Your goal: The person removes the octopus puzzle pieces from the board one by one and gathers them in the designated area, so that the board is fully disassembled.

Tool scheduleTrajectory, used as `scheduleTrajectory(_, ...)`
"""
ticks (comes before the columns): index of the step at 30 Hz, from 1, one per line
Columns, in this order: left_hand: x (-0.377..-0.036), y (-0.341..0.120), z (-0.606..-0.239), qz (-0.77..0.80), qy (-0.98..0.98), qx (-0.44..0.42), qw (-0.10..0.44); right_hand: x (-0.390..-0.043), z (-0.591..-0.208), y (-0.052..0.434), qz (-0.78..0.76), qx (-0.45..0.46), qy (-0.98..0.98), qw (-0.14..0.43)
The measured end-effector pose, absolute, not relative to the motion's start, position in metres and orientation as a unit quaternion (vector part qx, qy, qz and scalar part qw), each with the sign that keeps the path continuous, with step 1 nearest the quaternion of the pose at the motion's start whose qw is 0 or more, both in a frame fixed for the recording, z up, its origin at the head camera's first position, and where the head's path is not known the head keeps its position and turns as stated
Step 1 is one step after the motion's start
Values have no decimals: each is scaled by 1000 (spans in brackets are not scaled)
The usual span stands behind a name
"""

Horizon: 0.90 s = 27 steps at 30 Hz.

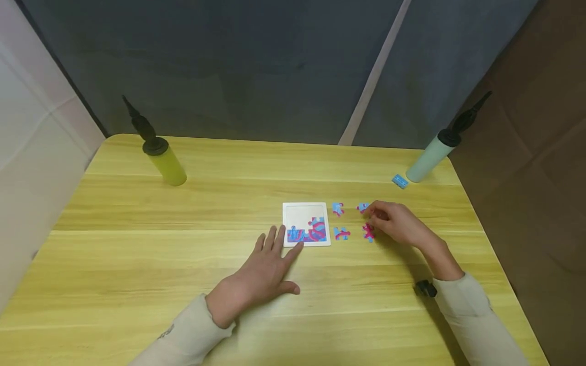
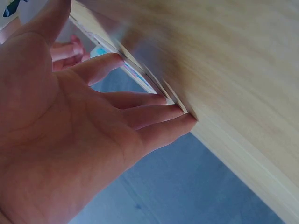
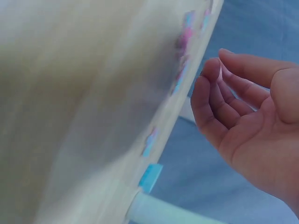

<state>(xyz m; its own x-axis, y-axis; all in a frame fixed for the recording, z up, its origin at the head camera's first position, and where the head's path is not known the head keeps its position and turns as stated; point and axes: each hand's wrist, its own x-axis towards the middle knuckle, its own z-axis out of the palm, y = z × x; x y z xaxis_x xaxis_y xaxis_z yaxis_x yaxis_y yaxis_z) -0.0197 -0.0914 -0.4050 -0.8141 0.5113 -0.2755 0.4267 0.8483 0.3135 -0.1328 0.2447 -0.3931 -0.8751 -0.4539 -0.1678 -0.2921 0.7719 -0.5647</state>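
Note:
A white square puzzle tray (image 1: 306, 205) holds several joined blue, pink and purple jigsaw pieces (image 1: 316, 232) along its bottom and right side. My left hand (image 1: 263, 277) lies with spread, straight fingers at the tray's left and lower edge; its fingertips (image 2: 189, 116) touch there. Hovering right of the tray is my right hand (image 1: 397, 222), fingers loosely bent, with nothing visible between thumb and fingers in the right wrist view. Close by its fingertips are a blue-pink piece (image 1: 362, 207) and a mostly pink piece (image 1: 368, 232). Two others, an upper piece (image 1: 338, 209) and a lower piece (image 1: 341, 234), lie nearer the tray.
A yellow hand pump (image 1: 168, 165) with a black nozzle stands at the back left of the wooden table (image 1: 137, 254). At the back right stands a mint-green pump (image 1: 429, 160), with a small blue rectangular item (image 1: 400, 181) beside its base.

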Motion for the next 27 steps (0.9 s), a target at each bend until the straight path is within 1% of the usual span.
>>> scheduleTrajectory(4, -22, -91, -405, 120, 945, 249, 177, -136, -387, 231, -285, -210, 924, 147)
scheduleTrajectory(8, -23, -91, -405, 125, 944, 251, 175, -138, -385, 215, -296, -219, 916, 163)
scheduleTrajectory(14, -19, -95, -407, 131, 945, 248, 168, -140, -390, 189, -295, -260, 902, 179)
scheduleTrajectory(18, -17, -96, -407, 131, 946, 246, 167, -140, -392, 175, -301, -272, 894, 190)
scheduleTrajectory(27, -19, -93, -403, 133, 942, 250, 179, -140, -393, 159, -279, -275, 888, 242)
